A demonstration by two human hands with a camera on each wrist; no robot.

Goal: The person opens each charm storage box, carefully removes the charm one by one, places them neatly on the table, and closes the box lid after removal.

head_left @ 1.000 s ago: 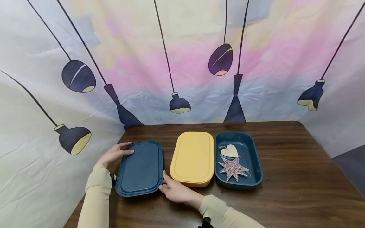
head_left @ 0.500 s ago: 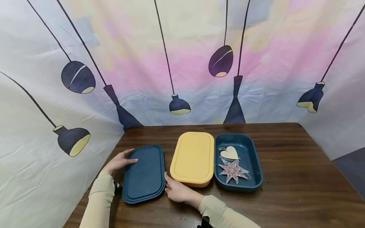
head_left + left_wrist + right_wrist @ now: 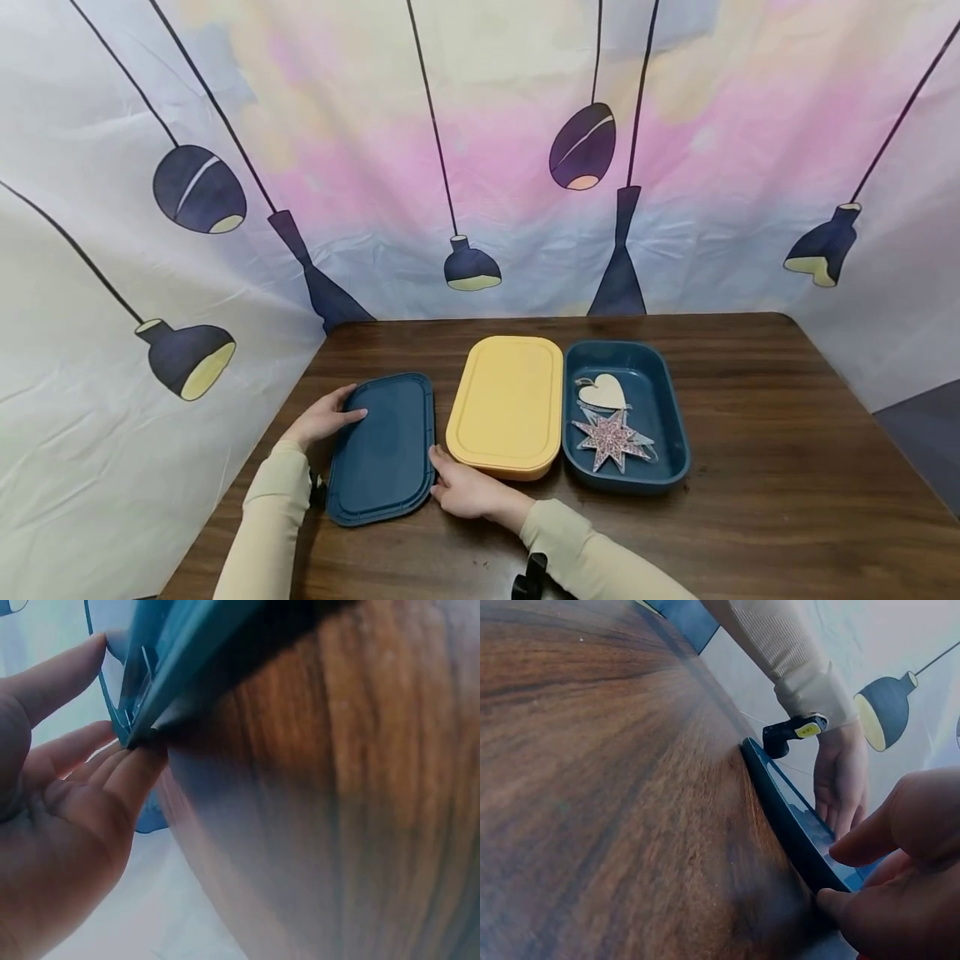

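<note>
A dark blue rectangular lid with rounded corners lies low over the left part of the table. My left hand grips its far left edge, thumb on top and fingertips beneath, as the left wrist view shows up close. At the near right edge, my right hand pinches the rim; in the right wrist view its thumb is above and a fingertip sits under the lid's edge. Just right of the lid stands a yellow lidded box.
Against the yellow box's right side stands an uncovered dark blue box. It holds a pale heart ornament and a glittery pink star ornament. The brown wooden table meets a fabric backdrop printed with lamps.
Both hands keep hold of the lid. It has shifted a little to the right and nearer to me, closer to the yellow box. The boxes stay put while the head view tilts slightly.
</note>
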